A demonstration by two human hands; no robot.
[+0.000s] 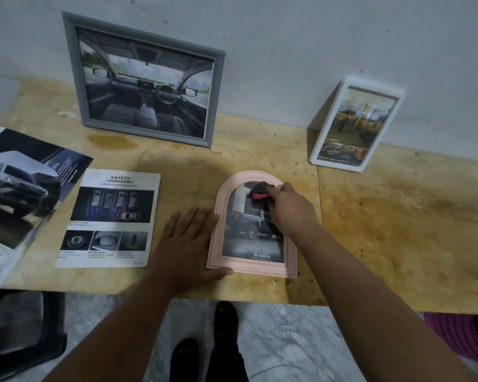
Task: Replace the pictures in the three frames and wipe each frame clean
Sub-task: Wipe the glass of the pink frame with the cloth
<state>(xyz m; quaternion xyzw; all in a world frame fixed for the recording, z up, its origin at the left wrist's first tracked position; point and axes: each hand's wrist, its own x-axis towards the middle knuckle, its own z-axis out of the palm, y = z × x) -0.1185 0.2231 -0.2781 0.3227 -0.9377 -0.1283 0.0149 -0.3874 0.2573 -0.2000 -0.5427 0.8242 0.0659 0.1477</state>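
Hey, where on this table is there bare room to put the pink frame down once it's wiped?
Widest bare stretch: the table right of the pink frame, in front of the white frame. A smaller patch lies between the grey frame and the pink one. The left is crowded by the safety sheet and brochure.

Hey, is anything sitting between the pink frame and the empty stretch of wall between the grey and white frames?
Nothing visible. The pink arched frame lies flat; bare table runs behind it to the wall, between the grey frame and the white frame.
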